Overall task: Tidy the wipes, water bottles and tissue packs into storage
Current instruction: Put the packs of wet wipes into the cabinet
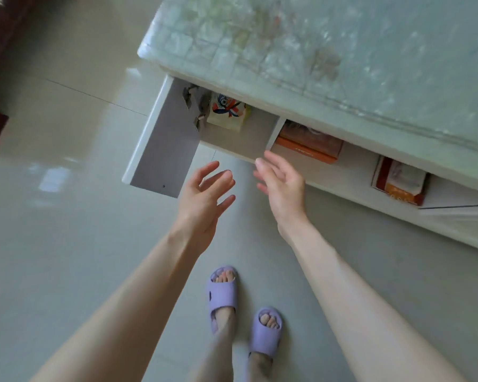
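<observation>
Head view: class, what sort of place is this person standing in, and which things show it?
Probably a room in a home: a low table with a glossy patterned top, its open shelf holding a cartoon-printed pack and an orange box, a tiled floor, and purple slippers on the person's feet.

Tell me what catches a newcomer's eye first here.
Two bare hands, the left hand and right hand, reach out open and empty mid-view. Just beyond them a white cabinet door stands open under the table, showing a colourful pack inside; purple slippers stand on the floor below.
</observation>
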